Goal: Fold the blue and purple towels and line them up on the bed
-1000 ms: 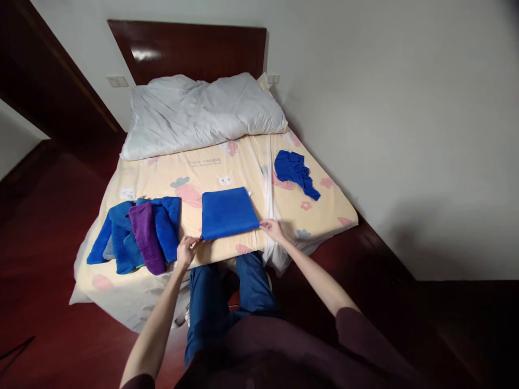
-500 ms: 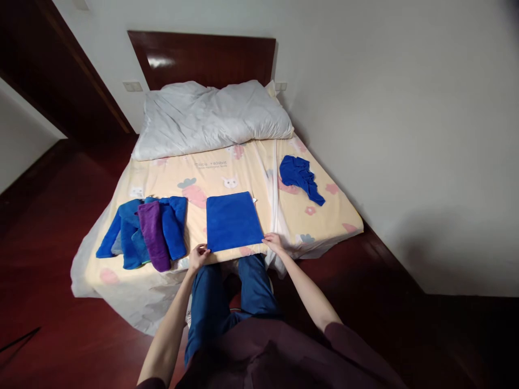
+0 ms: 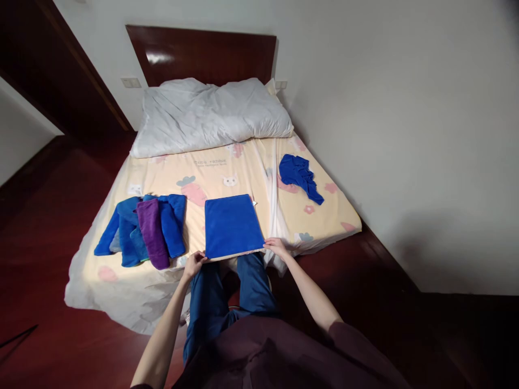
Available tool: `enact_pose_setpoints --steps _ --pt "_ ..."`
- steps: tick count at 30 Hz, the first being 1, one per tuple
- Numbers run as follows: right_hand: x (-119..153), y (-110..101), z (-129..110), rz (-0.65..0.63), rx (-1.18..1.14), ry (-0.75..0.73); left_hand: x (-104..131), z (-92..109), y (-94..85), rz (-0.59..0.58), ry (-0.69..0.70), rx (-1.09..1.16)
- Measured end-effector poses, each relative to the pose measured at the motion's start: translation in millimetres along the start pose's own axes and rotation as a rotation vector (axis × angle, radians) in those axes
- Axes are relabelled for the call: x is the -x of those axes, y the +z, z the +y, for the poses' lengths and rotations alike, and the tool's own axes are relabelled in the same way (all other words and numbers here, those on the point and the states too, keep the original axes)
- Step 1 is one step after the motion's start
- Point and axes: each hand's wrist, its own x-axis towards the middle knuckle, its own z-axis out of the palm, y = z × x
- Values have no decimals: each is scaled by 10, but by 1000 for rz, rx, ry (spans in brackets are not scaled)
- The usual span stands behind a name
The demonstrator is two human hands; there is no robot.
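A blue towel (image 3: 233, 226) lies flat and square at the front edge of the bed, a small white tag on its right side. My left hand (image 3: 195, 263) is closed on its near left corner. At the near right corner, my right hand (image 3: 276, 247) pinches the cloth between thumb and fingers. To the left rests a group of rolled or folded towels in blue and teal, with a purple towel (image 3: 153, 233) on top. Farther right, a crumpled blue cloth (image 3: 299, 175) lies by itself.
The bed (image 3: 247, 167) has a cream sheet with printed figures and a clear plastic cover hanging over its edges. A bundled white quilt (image 3: 213, 116) lies against the dark wooden headboard (image 3: 206, 56). A white wall (image 3: 385, 135) stands close on the right.
The blue towel has slid slightly toward me, both hands still at its near corners. Its near edge now sits closer to the bed's front edge. The other cloths stay where they were.
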Motion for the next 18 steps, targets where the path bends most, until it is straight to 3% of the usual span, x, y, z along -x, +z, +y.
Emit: enact_pose_setpoints --steps 4,9,13,18 --pt "-15 -10 -111 -18 -4 25 -100 -4 -40 -85 -36 62" --pt "-193 47 -391 -9 -3 53 -437 132 -155 -162 -101 71" --pt "-562 149 -628 0 30 -5 -854 339 -236 -80 -113 9" --pt "-1221 296 -824 54 98 -119 -1512 511 -279 30 -134 -2"
